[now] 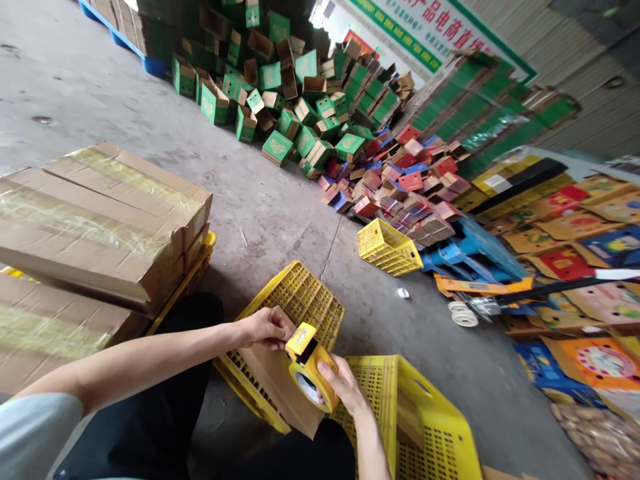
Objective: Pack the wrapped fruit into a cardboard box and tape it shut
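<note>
My right hand (345,383) grips a yellow tape dispenser (313,370) with a roll of tape in it. Close to the dispenser's front end is my left hand (270,328), its thumb and fingers pinched together; what they pinch is too small to make out. Under both hands a brown cardboard piece (280,387), perhaps a folded carton, lies on a yellow plastic crate (305,293). The hands and dispenser hide part of the cardboard.
Taped cartons (100,220) are stacked at my left. Another yellow crate (435,427) stands by my right arm, and a smaller-looking one (387,247) farther off. Beyond lie heaps of green boxes (280,143), red and blue boxes (410,180) and a pallet jack (480,287).
</note>
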Available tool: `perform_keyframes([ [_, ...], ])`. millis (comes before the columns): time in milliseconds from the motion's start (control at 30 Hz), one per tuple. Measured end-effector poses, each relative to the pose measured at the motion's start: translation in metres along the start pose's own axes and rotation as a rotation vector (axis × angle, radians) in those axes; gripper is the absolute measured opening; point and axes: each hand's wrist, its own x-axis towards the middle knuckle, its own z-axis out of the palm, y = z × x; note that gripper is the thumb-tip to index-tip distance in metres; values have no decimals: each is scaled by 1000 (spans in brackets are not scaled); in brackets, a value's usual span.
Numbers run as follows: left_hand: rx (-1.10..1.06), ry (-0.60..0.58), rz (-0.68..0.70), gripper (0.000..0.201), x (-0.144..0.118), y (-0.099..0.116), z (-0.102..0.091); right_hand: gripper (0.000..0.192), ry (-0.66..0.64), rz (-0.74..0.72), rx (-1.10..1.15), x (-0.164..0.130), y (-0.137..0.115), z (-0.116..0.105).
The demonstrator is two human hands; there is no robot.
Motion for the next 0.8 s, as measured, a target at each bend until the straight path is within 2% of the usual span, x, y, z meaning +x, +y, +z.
perform_keyframes([
  [200,64,-18,-19,49,1,4,-5,65,-72,-29,-1,2,3,-4],
  [800,142,19,32,48,1,14,-19,67,-68,31,-210,10,-8,-3],
])
